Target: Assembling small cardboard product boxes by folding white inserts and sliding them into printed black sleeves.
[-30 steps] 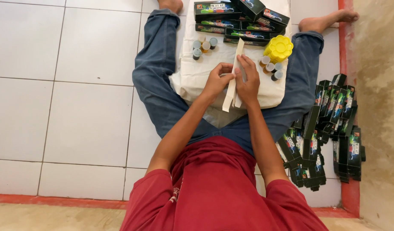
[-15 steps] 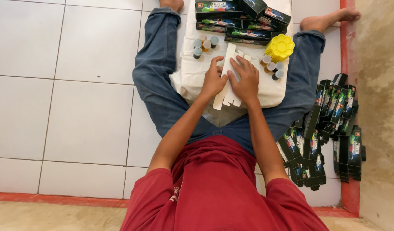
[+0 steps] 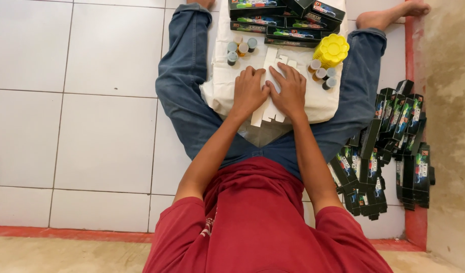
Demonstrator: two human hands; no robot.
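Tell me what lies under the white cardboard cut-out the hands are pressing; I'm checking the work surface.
The cardboard cut-out lies flat on a white cloth, pressed by the left hand and right hand. What lies beneath the cloth is hidden.

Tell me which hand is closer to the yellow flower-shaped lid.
Right. The right hand lies flat on the white cardboard cutout, just below and left of the yellow lid; the left hand rests farther left, on the cutout's other side.
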